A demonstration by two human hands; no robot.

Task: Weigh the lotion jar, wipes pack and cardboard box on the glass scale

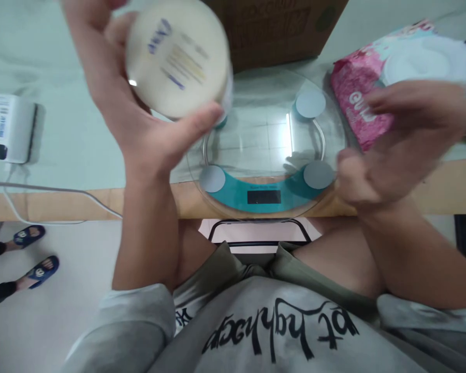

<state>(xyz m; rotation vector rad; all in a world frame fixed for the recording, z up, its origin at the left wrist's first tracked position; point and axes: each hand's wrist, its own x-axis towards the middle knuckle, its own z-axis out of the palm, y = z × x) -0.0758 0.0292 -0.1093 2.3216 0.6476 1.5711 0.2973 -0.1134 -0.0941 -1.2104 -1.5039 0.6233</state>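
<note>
My left hand (140,124) grips a round tub (178,62) with a cream-coloured lid, fingers round its far side and thumb along the near rim. The tub is held up above the left part of a round glass scale (252,140), which has a teal panel and a small dark display at its front. My right hand (404,140) is blurred, with thumb and fingers apart and nothing seen between them. It is raised near the scale's right edge and partly covers a pink pack of wipes (361,103) with a white lid.
Behind the scale stands a brown cardboard box (279,31). A white power bank (11,127) with a cable (62,187) lies at the left. The table's wooden front edge (442,186) runs across my lap. At lower left, another person's slippered feet (37,254) show on the floor.
</note>
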